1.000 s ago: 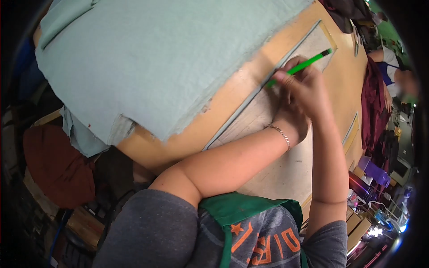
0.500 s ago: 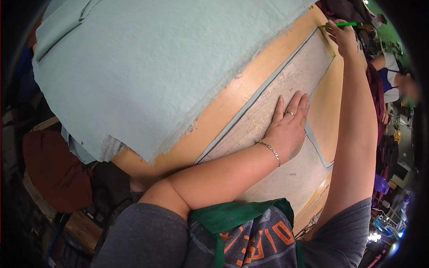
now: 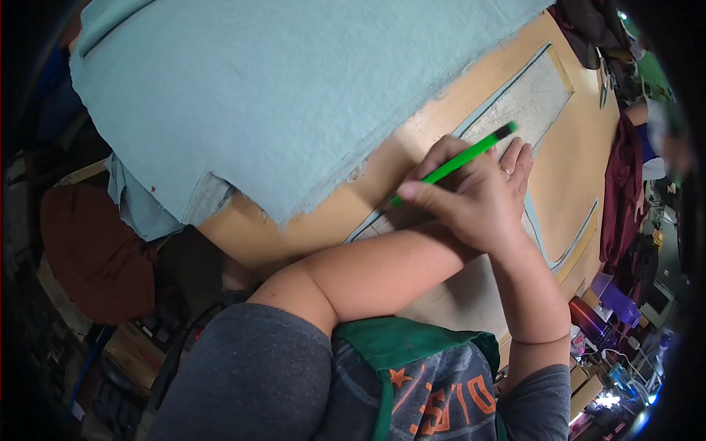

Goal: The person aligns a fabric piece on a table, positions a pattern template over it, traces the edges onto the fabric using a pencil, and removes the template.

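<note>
My right hand (image 3: 482,198) grips a green pencil (image 3: 465,157), its lower tip at the left long edge of a pale, flat, worn panel (image 3: 533,92). Under that hand, my left hand (image 3: 518,162) rests flat on the panel with its ringed fingers stretched out; its palm and wrist are mostly hidden. A narrow margin of light blue fabric (image 3: 539,235) shows around the panel, with a dark line along part of it. Both lie on the tan tabletop (image 3: 412,151).
A large light blue cloth (image 3: 243,95) covers the table's upper left. Dark red cloth (image 3: 621,191) hangs at the right edge, near another person's arm (image 3: 638,112). Scissors (image 3: 604,81) lie at the upper right. A purple container (image 3: 616,301) stands lower right.
My right hand went up to the panel's far corner, then came back down over my left hand with the pencil. My left hand has stayed flat on the panel since half a second ago.
</note>
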A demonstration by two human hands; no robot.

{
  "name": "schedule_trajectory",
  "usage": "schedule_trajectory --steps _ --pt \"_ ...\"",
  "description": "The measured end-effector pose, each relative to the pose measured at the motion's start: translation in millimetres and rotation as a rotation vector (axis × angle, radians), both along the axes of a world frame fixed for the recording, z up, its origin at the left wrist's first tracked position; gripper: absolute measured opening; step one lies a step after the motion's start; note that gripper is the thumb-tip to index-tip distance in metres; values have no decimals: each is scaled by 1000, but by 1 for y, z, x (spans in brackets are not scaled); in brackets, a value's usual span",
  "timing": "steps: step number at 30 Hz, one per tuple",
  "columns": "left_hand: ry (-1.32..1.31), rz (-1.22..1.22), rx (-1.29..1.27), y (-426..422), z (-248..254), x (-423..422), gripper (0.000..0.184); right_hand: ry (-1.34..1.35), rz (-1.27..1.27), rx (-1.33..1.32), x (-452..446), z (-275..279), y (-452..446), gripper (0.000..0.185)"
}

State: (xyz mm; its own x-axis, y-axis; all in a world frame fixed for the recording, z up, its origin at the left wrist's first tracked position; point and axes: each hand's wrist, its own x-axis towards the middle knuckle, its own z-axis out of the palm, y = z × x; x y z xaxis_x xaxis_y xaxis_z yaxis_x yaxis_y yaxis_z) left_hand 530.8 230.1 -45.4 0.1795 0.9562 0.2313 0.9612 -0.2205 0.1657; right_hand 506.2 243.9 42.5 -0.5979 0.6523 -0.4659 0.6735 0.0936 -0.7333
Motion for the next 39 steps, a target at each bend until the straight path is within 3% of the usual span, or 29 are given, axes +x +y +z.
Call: schedule_trajectory --steps 1,5,11,14,15,16,17,19,20,21,22,26,32,33,36,37,38,39 --pt "-294 -52 -10 -2 5 -4 63 -14 23 -15 -3 -1 -4 25" --pt "-371 -48 -16 -1 1 -3 62 -27 92 -95 -6 -7 -8 26" --pt "-407 -23 -112 0 4 2 61 0 191 -146 -15 -2 -17 26" --pt "-339 -19 -54 -2 3 0 61 -47 112 15 -7 -3 -5 22" --pt "-89 -13 -43 -2 2 -2 60 -64 83 72 -1 -3 3 21" --pt "-283 23 -143 6 -8 8 60 -84 52 130 6 -3 13 20" --pt "-478 73 -228 14 -19 18 59 104 -86 101 18 -15 27 20" --pt "-682 21 -460 20 -4 20 59 164 -172 130 39 -25 67 21" --pt "-242 -101 -471 9 26 -2 59 142 -194 170 47 -26 85 20" --pt "-294 -24 -250 4 17 0 59 234 -214 179 53 -29 101 20" --pt "-405 17 -188 4 11 4 59 262 -207 219 60 -30 120 21" --pt "-425 -28 -191 2 13 -1 62 177 -358 148 80 -26 185 20" --pt "-450 -46 -198 2 13 -4 62 83 -438 263 106 -27 280 16" --pt "-450 -51 -201 1 14 -5 62 100 -456 390 110 -32 295 17" --pt "-480 -48 -204 1 13 -6 62 -180 -411 1215 109 -37 289 27" --pt "-499 -49 -203 1 14 -6 62 -6 -449 1427 115 -44 283 33" --pt "-516 -51 -199 3 15 -4 62 102 -491 1227 119 -33 262 32" --pt "-536 -56 -198 2 16 -5 62 126 -542 1288 133 -41 252 25"
